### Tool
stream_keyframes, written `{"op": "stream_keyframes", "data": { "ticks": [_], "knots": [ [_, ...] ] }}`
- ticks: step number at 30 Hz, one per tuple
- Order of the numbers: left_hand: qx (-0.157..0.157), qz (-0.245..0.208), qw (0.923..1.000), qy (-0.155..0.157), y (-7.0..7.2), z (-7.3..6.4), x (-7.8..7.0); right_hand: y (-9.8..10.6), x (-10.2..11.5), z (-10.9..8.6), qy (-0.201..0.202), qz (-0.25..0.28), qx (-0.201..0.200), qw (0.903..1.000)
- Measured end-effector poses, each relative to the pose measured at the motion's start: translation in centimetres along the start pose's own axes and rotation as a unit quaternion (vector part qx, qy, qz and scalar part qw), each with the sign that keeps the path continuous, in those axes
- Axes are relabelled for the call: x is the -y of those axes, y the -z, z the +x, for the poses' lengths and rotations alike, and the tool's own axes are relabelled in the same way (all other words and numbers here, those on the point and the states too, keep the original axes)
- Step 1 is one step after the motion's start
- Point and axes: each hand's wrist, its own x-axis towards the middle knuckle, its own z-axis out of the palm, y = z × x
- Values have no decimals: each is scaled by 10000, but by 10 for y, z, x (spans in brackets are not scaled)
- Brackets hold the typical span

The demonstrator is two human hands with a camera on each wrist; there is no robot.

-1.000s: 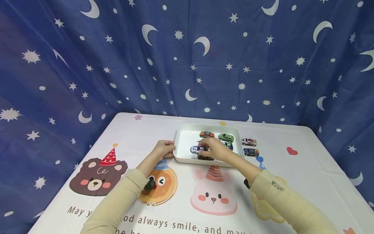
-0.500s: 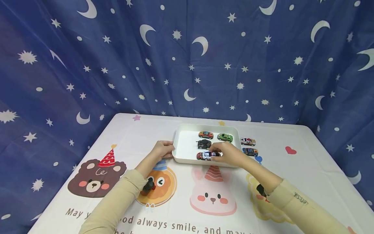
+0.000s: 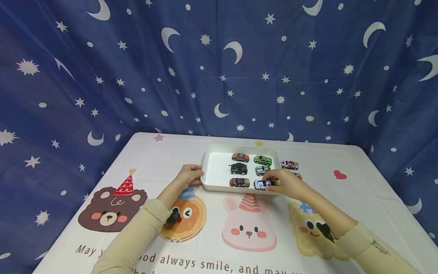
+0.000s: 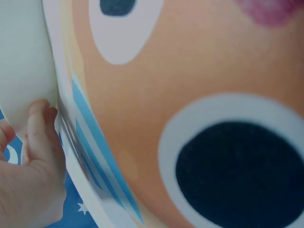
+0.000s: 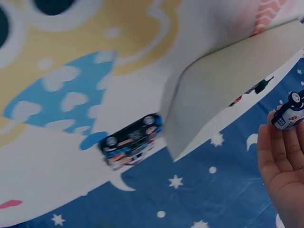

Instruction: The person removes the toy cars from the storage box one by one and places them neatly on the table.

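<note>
In the head view my right hand (image 3: 286, 183) pinches a white toy car (image 3: 262, 184) at the front right corner of the white tray (image 3: 215, 167). The right wrist view has this toy car (image 5: 288, 117) at my fingertips, wheels showing, above the tray wall (image 5: 223, 80). My left hand (image 3: 189, 174) grips the tray's left end; in the left wrist view its fingers (image 4: 39, 124) lie against the tray wall. Beside the white car are a dark red toy car (image 3: 239, 182) and a green-and-white one (image 3: 262, 170). A black vehicle with a barrel (image 3: 238, 168) sits mid-tray.
Along the tray's back are an orange-red toy car (image 3: 240, 157) and a green one (image 3: 263, 160). Right of the tray on the table stand a white-and-red car (image 3: 289, 164) and a dark blue car (image 5: 132, 142), mostly hidden by my hand in the head view. A starry curtain (image 3: 219, 76) hangs behind.
My right hand has carried the white toy car rightward, from over the tray's middle past the dark red car to the front right corner. The left hand stays at the tray's left end.
</note>
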Motion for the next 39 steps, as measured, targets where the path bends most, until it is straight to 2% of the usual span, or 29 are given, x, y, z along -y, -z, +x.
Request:
{"op": "stream_keyframes", "data": {
  "ticks": [10,16,19,31,37,39],
  "knots": [
    [14,-79,10000,36,0,0,0,6,-29,-21,58,-2,-10,10000],
    [-6,-75,10000,10,-1,-1,2,15,-47,-32,-295,192,-7,9994],
    [28,-97,9999,-26,-1,-1,1,17,-56,-35,-333,187,-92,9992],
    [101,-32,9999,-42,-3,-1,1,6,-87,-44,-318,181,-359,9987],
    [53,-93,9999,-115,0,-1,-1,5,-89,-40,-260,-64,10,9996],
    [77,-105,9999,-99,0,-2,0,8,-87,-42,-273,21,215,9994]
  ]
}}
